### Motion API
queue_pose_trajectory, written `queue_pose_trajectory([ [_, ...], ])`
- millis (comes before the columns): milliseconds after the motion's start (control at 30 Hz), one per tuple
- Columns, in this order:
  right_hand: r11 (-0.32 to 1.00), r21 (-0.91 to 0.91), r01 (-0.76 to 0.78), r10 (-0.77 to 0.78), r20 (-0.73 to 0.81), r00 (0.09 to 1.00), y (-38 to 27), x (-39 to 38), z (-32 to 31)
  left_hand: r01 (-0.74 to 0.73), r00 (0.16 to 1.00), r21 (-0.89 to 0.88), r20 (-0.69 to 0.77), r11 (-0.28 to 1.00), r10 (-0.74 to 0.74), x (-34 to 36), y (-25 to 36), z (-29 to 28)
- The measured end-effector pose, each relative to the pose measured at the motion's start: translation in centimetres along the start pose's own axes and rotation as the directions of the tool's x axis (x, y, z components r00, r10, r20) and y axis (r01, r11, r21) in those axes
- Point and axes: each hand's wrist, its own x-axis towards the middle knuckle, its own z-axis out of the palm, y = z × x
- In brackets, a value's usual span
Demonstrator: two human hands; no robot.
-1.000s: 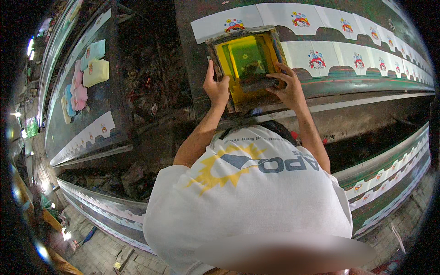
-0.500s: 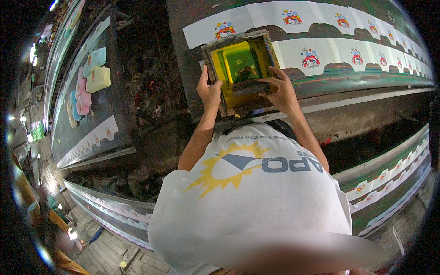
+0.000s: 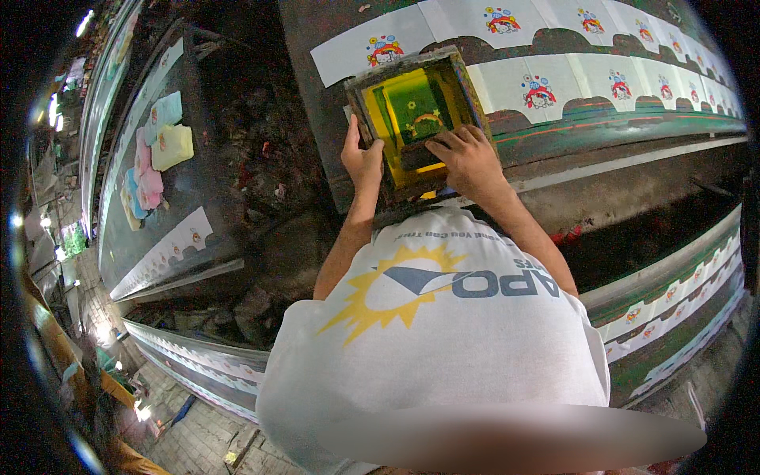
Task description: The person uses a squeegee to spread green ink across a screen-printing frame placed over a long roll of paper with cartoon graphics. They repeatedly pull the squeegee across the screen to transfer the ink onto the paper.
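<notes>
A wooden screen-printing frame (image 3: 480, 99) with a yellow-green mesh (image 3: 408, 95) lies on the dark table, over the near row of white printed pieces. My left hand (image 3: 364, 161) grips the frame's left side, thumb on the inner edge and fingers along the outside. Inside the frame, my right hand (image 3: 473, 164) closes round a dark squeegee (image 3: 418, 155) that rests across the near part of the mesh. A small arched rainbow design shows in the mesh just beyond the squeegee. Whatever lies beneath the frame is mostly hidden.
Two rows of white pieces with colourful cartoon prints (image 3: 538, 91) run to the right along the table. Another table (image 3: 146, 237) at left carries folded pastel cloths (image 3: 170, 146). A pale rail (image 3: 602, 173) edges my table. More printed rows (image 3: 673, 297) lie at lower right.
My right hand has shifted from the frame's right side inward, its fingers now over the squeegee. My left hand keeps its hold on the frame.
</notes>
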Motion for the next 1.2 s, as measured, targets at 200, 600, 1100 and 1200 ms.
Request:
queue_pose_trajectory([
  [200, 0.998, -0.03, 0.052, -0.05, 0.086, 0.995, -0.6, 0.6, -0.3, -0.292, 0.949, 0.28, -0.035, 0.915, 0.313, 0.9, -2.2, 0.3],
  [600, 0.999, -0.015, -0.047, 0.048, 0.104, 0.993, -1.4, 0.3, -1.1, -0.245, 0.968, 0.175, -0.01, 0.953, 0.251, -0.8, 0.3, 0.5],
  [1100, 0.98, 0.077, -0.184, 0.175, 0.113, 0.978, 4.4, 13.8, -1.2, -0.284, 0.952, 0.228, -0.047, 0.932, 0.301, -0.8, 0.4, 1.1],
  [1200, 0.991, 0.059, -0.117, 0.111, 0.099, 0.989, 4.2, 13.8, -0.6, -0.264, 0.959, 0.205, -0.05, 0.942, 0.28, -0.9, 0.3, 1.2],
])
